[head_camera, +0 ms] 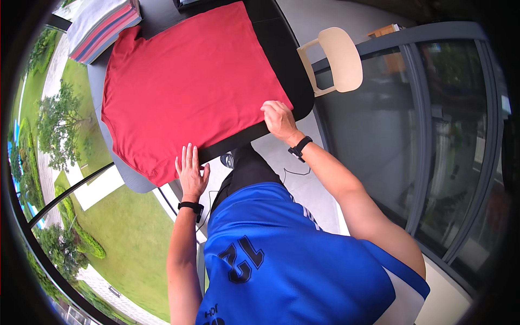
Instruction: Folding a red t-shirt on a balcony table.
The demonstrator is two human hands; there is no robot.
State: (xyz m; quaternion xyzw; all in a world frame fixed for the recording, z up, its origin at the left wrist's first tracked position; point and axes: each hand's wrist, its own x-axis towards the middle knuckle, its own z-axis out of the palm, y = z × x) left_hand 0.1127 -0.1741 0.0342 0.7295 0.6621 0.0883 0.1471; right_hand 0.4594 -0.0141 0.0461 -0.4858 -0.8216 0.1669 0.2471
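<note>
A red T-shirt lies spread flat across a black table, its neck side to the left and its hem to the right. My left hand rests palm down on the near edge of the shirt beside the near sleeve, with the fingers straight and the thumb apart. At the near corner of the hem, my right hand has its fingers curled over the fabric and pinches it. The fingertips of that hand are partly hidden.
A stack of folded cloths in several colours stands at the far left of the table. Beyond the table's right end is a beige chair, near a grey-framed glass panel. A window on the left faces a lawn. Thin cables lie on the floor.
</note>
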